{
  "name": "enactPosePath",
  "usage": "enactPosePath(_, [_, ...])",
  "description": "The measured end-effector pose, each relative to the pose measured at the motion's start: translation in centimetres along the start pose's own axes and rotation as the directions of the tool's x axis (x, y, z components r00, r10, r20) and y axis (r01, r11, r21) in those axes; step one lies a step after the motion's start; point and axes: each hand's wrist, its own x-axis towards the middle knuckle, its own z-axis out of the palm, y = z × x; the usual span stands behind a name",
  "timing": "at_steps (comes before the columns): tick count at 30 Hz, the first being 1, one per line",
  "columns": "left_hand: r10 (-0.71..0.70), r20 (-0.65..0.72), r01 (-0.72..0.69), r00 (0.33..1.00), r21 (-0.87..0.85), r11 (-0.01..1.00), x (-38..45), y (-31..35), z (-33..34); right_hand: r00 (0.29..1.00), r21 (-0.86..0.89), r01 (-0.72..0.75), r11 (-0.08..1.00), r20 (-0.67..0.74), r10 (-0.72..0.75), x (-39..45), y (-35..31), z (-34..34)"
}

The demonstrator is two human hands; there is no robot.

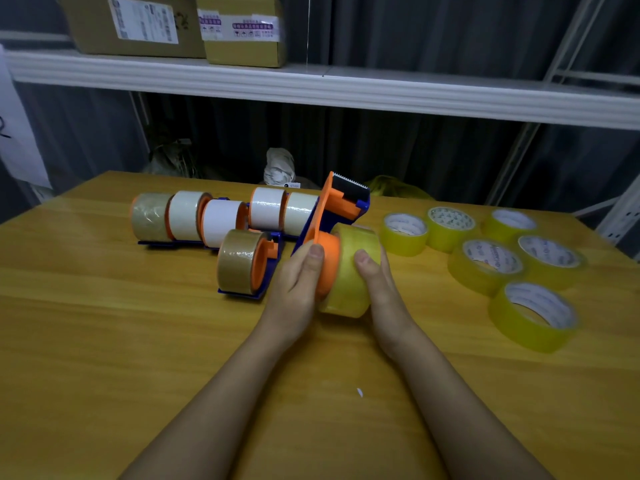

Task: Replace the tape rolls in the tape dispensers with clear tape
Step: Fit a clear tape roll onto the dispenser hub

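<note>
Above the desk point(104, 341), the left hand point(294, 282) grips the dispenser point(332, 216) at its orange hub, fingers curled round it. The right hand point(375, 271) holds the clear roll point(351, 271), apparently partly seated on the hub, its fingers mostly hidden behind the roll. Six clear rolls point(485, 265) lie right.

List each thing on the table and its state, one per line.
Held dispenser: tilted, hub bare.
Clear roll: partly pushed onto hub.
Left hand: grips the hub.
Right hand: grips the roll.
Near dispenser: holds brown tape.
Spare clear rolls: lying flat.
</note>
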Motion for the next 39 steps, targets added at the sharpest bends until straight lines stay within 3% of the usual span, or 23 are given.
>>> enactPosePath(4, [-0.036, -0.027, 0.035, 0.999, -0.039, 0.999, 0.08, -0.19, -0.1, 1.0, -0.034, 0.006, 0.999, 0.006, -0.005, 0.02, 0.11, 0.15])
enactPosePath(11, [-0.152, -0.054, 0.141, 0.987, -0.167, 0.976, 0.51, 0.18, -0.29, 0.983, -0.171, 0.098, 0.98, 0.168, -0.069, 0.01, 0.22, -0.69])
enactPosePath(15, [-0.182, -0.032, 0.169, 0.983, -0.24, 0.956, 0.5, 0.13, -0.36, 0.992, -0.207, 0.078, 0.975, 0.11, -0.056, 0.11, 0.23, -0.77])
enactPosePath(25, [-0.035, -0.036, 0.032, 0.999, -0.081, 0.996, -0.1, 0.5, -0.04, 0.997, -0.155, 0.023, 0.988, 0.075, -0.011, -0.11, -0.02, -0.39])
enactPosePath(29, [0.0, -0.021, -0.001, 1.0, -0.06, 0.998, -0.09, 0.41, -0.15, 0.993, -0.231, 0.114, 0.966, 0.061, -0.102, -0.23, 0.06, -0.14])
enactPosePath(33, [-0.062, -0.003, 0.061, 0.998, -0.139, 0.988, -0.06, 0.37, -0.16, 0.978, -0.317, 0.208, 0.926, 0.049, -0.203, -0.38, -0.06, -0.38])
enactPosePath(39, [-0.142, 0.03, 0.145, 0.989, -0.264, 0.954, -0.09, 0.46, 0.23, 0.981, -0.321, 0.196, 0.926, 0.059, -0.187, -0.36, -0.05, -0.42])
